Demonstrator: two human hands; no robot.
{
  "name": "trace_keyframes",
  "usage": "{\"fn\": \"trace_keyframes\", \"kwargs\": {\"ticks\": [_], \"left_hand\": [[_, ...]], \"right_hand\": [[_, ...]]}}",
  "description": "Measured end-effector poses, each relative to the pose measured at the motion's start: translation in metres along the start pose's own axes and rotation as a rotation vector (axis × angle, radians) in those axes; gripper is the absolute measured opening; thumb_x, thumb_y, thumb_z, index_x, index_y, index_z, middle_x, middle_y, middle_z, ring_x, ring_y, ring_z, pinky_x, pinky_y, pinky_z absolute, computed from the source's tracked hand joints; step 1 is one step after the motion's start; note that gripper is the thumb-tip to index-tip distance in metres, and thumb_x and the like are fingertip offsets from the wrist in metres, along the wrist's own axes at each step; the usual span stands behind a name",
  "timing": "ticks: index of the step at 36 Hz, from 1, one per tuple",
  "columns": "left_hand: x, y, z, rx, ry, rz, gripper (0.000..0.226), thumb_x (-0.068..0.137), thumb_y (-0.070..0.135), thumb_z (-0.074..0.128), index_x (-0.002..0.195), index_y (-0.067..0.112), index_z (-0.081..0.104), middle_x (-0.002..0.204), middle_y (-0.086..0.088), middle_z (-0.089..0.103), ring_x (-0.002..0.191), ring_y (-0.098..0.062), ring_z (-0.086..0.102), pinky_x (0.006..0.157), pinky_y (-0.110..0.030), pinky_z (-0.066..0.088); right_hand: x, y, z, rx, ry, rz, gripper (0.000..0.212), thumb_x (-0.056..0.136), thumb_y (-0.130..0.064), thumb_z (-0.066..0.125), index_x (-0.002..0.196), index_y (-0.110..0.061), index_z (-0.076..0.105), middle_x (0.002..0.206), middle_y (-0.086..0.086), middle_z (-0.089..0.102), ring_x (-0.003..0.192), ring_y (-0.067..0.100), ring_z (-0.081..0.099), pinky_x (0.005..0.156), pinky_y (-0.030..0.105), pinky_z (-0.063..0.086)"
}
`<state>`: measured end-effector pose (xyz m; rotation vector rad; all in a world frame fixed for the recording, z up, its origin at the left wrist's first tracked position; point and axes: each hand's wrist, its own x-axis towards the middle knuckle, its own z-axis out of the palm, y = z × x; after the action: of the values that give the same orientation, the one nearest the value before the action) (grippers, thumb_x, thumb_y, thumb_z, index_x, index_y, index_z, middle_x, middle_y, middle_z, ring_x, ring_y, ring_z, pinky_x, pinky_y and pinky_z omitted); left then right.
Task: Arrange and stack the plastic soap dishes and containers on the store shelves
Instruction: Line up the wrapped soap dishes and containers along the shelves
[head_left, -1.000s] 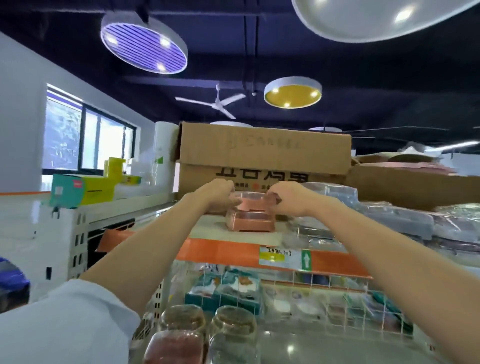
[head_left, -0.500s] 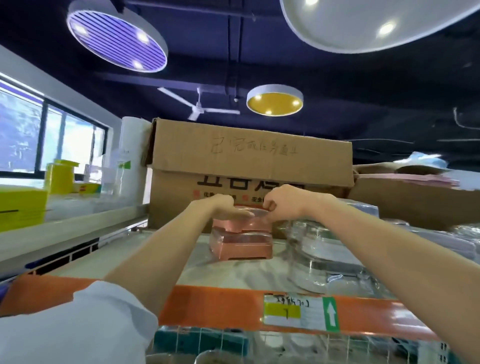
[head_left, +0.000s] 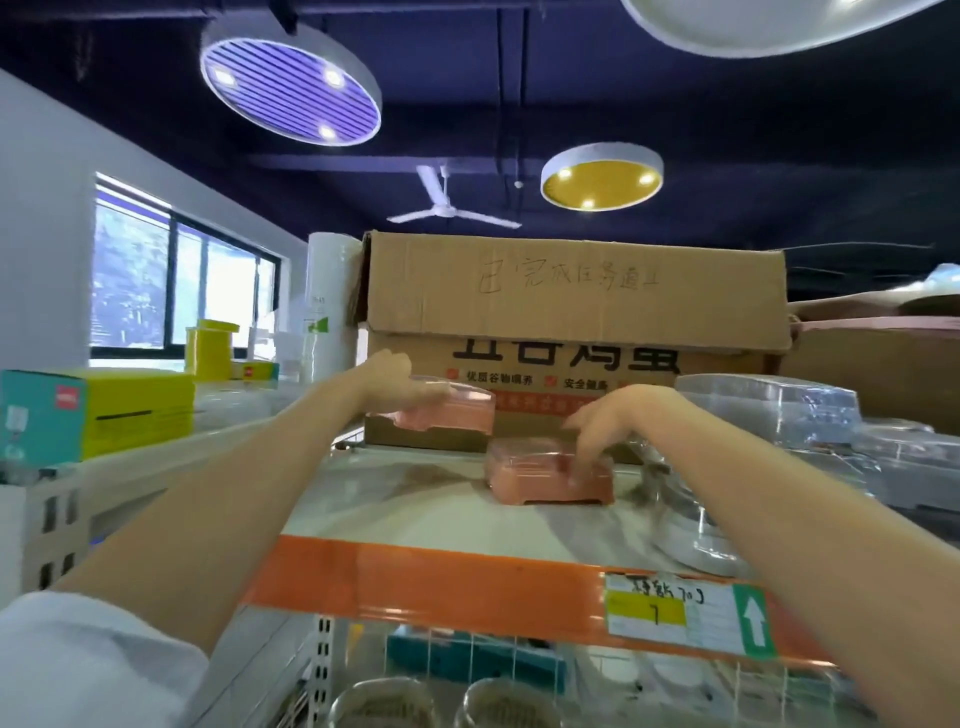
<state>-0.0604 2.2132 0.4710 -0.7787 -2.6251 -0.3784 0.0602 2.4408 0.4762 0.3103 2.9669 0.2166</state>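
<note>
Two pink plastic soap dishes are on the top shelf. My left hand holds one pink soap dish lifted in the air, in front of the cardboard box. The other pink soap dish rests on the shelf surface, and my right hand has its fingers down on the dish's right end. Clear plastic containers sit wrapped in film just right of my right hand.
A large cardboard box stands at the back of the shelf. More boxes lie to the right. An orange shelf edge carries a price label. Glass jars sit on the lower shelf. A yellow-green box lies on the left shelf.
The two pink dishes were stacked with both hands on the top one. Now my left hand has lifted the top dish up and left, and my right hand has dropped onto the lower dish.
</note>
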Motion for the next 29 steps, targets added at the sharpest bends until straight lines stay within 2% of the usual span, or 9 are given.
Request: {"fn": "trace_keyframes", "kwargs": {"ticks": [3, 6, 9, 12, 16, 19, 21, 25, 29], "left_hand": [[-0.009, -0.003, -0.005, 0.007, 0.022, 0.010, 0.070, 0.086, 0.064, 0.049, 0.109, -0.002, 0.057, 0.108, -0.016, 0.059, 0.095, -0.027, 0.057, 0.077, -0.033, 0.046], [-0.017, -0.002, -0.008, -0.016, 0.025, 0.019, 0.064, 0.087, 0.060, 0.050, 0.105, -0.001, 0.056, 0.102, -0.013, 0.058, 0.085, -0.021, 0.054, 0.064, -0.026, 0.041], [-0.023, 0.001, -0.010, -0.027, 0.030, 0.012, 0.065, 0.088, 0.060, 0.050, 0.105, -0.002, 0.057, 0.100, -0.012, 0.059, 0.081, -0.020, 0.052, 0.060, -0.025, 0.039], [-0.028, 0.006, -0.008, -0.051, 0.043, 0.003, 0.068, 0.085, 0.064, 0.050, 0.100, -0.002, 0.059, 0.099, -0.015, 0.061, 0.078, -0.021, 0.053, 0.065, -0.030, 0.041], [-0.038, 0.020, -0.005, -0.082, 0.048, 0.003, 0.071, 0.083, 0.067, 0.050, 0.101, -0.002, 0.059, 0.114, -0.022, 0.056, 0.101, -0.032, 0.055, 0.082, -0.037, 0.045], [-0.051, 0.030, -0.004, -0.132, 0.076, 0.003, 0.076, 0.084, 0.066, 0.050, 0.110, -0.005, 0.056, 0.118, -0.024, 0.054, 0.109, -0.036, 0.053, 0.089, -0.042, 0.046], [-0.062, 0.037, -0.007, -0.130, 0.108, 0.000, 0.077, 0.086, 0.064, 0.049, 0.114, -0.006, 0.054, 0.119, -0.023, 0.052, 0.111, -0.036, 0.051, 0.092, -0.044, 0.046], [-0.082, 0.046, -0.018, -0.191, 0.176, -0.044, 0.089, 0.077, 0.075, 0.048, 0.119, -0.003, 0.051, 0.118, -0.018, 0.052, 0.103, -0.032, 0.054, 0.086, -0.042, 0.049], [-0.106, 0.059, -0.030, -0.283, 0.244, -0.023, 0.103, 0.061, 0.083, 0.044, 0.110, -0.007, 0.056, 0.112, -0.022, 0.057, 0.100, -0.037, 0.058, 0.082, -0.043, 0.049]], "right_hand": [[0.002, -0.004, 0.005, -0.012, -0.062, 0.009, 0.072, 0.087, -0.041, 0.063, 0.148, -0.018, 0.032, 0.152, 0.006, 0.032, 0.139, 0.027, 0.031, 0.113, 0.042, 0.029], [-0.004, -0.009, 0.007, 0.010, -0.096, 0.003, 0.067, 0.090, -0.038, 0.059, 0.147, -0.015, 0.034, 0.151, 0.008, 0.034, 0.138, 0.027, 0.032, 0.110, 0.037, 0.028], [-0.012, -0.016, 0.009, -0.015, -0.023, -0.007, 0.071, 0.090, -0.051, 0.053, 0.149, -0.020, 0.029, 0.153, 0.006, 0.027, 0.141, 0.027, 0.025, 0.112, 0.040, 0.023], [-0.025, -0.025, 0.009, -0.004, -0.020, -0.026, 0.074, 0.087, -0.063, 0.049, 0.148, -0.023, 0.033, 0.151, 0.005, 0.029, 0.140, 0.026, 0.026, 0.112, 0.040, 0.021], [-0.042, -0.034, 0.009, 0.150, -0.017, -0.079, 0.075, 0.084, -0.059, 0.057, 0.141, -0.014, 0.040, 0.145, 0.007, 0.039, 0.131, 0.026, 0.037, 0.102, 0.034, 0.029], [-0.049, -0.038, 0.015, 0.193, 0.086, -0.111, 0.080, 0.080, -0.059, 0.064, 0.138, -0.009, 0.040, 0.137, 0.007, 0.046, 0.117, 0.023, 0.046, 0.092, 0.032, 0.036], [-0.054, -0.040, 0.021, 0.182, 0.205, -0.116, 0.086, 0.077, -0.060, 0.065, 0.138, -0.006, 0.037, 0.135, 0.009, 0.046, 0.115, 0.024, 0.047, 0.090, 0.034, 0.040], [-0.071, -0.037, 0.030, 0.098, 0.416, -0.103, 0.092, 0.074, -0.066, 0.064, 0.136, -0.004, 0.036, 0.134, 0.014, 0.032, 0.124, 0.031, 0.032, 0.103, 0.044, 0.037], [-0.105, -0.030, 0.032, 0.081, 0.535, -0.098, 0.090, 0.081, -0.067, 0.054, 0.137, 0.000, 0.033, 0.136, 0.019, 0.030, 0.127, 0.034, 0.027, 0.106, 0.043, 0.030]]}}
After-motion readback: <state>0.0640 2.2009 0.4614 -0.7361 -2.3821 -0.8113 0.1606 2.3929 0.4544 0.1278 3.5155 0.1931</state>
